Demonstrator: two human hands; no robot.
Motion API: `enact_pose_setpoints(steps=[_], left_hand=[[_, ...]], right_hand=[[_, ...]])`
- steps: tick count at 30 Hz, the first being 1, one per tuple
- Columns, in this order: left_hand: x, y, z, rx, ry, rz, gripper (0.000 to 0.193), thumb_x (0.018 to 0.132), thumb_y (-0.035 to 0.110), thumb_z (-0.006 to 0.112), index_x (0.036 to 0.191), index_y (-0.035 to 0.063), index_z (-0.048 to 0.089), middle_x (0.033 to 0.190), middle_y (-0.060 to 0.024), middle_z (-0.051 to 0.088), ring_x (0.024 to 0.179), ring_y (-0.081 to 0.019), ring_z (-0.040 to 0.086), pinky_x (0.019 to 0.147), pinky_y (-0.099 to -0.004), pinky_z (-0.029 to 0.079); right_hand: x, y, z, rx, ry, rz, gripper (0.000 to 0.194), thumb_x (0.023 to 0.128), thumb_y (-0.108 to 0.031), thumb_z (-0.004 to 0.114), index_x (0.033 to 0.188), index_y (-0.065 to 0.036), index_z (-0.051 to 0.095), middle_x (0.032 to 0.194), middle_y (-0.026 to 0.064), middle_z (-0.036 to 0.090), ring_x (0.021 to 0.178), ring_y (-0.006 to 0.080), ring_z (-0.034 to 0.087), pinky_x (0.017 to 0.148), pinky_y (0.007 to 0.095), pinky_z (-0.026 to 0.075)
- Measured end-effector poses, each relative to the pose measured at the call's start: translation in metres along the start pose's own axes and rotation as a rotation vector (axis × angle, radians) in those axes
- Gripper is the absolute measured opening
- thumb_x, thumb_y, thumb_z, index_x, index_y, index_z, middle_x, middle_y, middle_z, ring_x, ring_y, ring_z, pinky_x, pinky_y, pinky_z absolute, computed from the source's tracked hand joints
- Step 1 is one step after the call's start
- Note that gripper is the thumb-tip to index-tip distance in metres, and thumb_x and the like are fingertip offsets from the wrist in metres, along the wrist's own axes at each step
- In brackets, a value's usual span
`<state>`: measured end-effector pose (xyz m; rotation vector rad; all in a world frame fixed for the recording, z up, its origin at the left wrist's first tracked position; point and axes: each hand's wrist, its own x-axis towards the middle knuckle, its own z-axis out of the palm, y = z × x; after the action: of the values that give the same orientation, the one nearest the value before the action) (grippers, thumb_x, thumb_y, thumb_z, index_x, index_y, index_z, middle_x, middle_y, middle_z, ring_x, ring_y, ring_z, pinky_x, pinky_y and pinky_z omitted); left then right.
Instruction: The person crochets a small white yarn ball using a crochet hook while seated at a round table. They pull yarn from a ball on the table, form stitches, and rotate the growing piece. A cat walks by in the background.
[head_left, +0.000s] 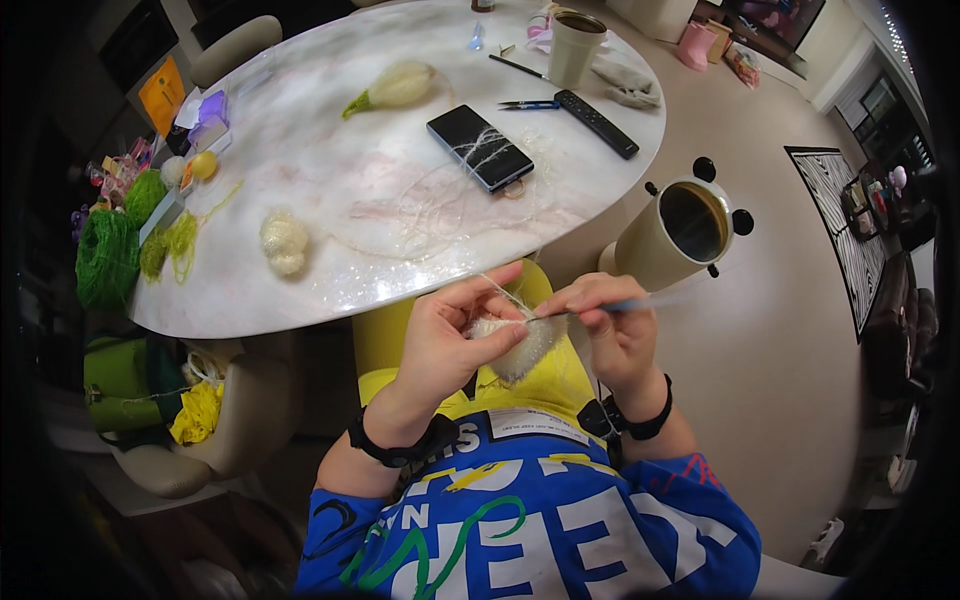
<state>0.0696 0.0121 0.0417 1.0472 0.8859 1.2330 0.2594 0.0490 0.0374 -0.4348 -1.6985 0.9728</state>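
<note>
My left hand (469, 330) pinches a fuzzy cream crochet piece (517, 356) above my lap, with yarn running up over a raised finger. A crochet hook (626, 305) with a light blue handle is in my right hand (611, 322), its tip against the upper edge of the piece. Pale yarn (427, 217) trails loosely across the table and over a black smartphone (480, 148). On the tabletop at left lies a small cream yarn bundle (284, 243). Farther back rests a cream crocheted piece with a green tip (394, 86).
The marble-look table (300, 150) also holds a remote control (596, 124), blue thread snips (529, 105), a beige cup (576, 49) and green yarn (109, 255). Right of the table stands a bin (675, 225); a chair with a green bag (124, 382) stands at left.
</note>
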Motion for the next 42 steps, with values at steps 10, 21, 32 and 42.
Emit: enact_pose_setpoints(steps=[10,21,32,42], left_hand=[[-0.004,-0.004,0.003,-0.021,0.047,-0.004,0.051,0.078,-0.002,0.068,0.126,-0.0058,0.05,0.089,-0.0027,0.064,0.086,-0.0084,0.059,0.079,-0.0214,0.047],[0.0,-0.016,-0.002,-0.475,-0.206,-0.321,0.061,0.08,-0.001,0.065,0.135,-0.0059,0.039,0.083,-0.0029,0.065,0.071,-0.006,0.059,0.068,-0.0171,0.046],[0.001,-0.006,-0.001,-0.102,-0.064,-0.093,0.066,0.075,-0.004,0.07,0.134,-0.0048,0.042,0.079,-0.0017,0.063,0.074,-0.0067,0.058,0.071,-0.0194,0.046],[0.0,-0.014,0.008,-0.421,-0.128,-0.237,0.077,0.074,-0.007,0.068,0.14,-0.0072,0.028,0.08,-0.0031,0.063,0.07,-0.0086,0.059,0.068,-0.0196,0.047]], right_hand=[[0.005,-0.008,0.006,-0.706,-0.147,-0.579,0.016,0.077,-0.009,0.064,0.091,-0.013,0.056,0.092,0.0058,0.065,0.077,0.0187,0.064,0.073,0.0298,0.049],[-0.012,0.009,0.009,-0.859,-0.098,-0.776,0.024,0.074,-0.009,0.064,0.095,-0.02,0.062,0.098,0.0027,0.06,0.084,0.0173,0.057,0.072,0.031,0.048],[-0.014,0.003,0.016,0.344,0.261,0.25,0.022,0.098,-0.024,0.045,0.097,-0.003,0.046,0.086,0.015,0.065,0.08,0.0188,0.064,0.069,0.0288,0.049],[-0.004,0.008,0.004,-0.464,0.003,-0.497,0.022,0.073,-0.005,0.067,0.095,-0.004,0.068,0.098,0.0101,0.065,0.073,0.0214,0.063,0.062,0.0289,0.05]])
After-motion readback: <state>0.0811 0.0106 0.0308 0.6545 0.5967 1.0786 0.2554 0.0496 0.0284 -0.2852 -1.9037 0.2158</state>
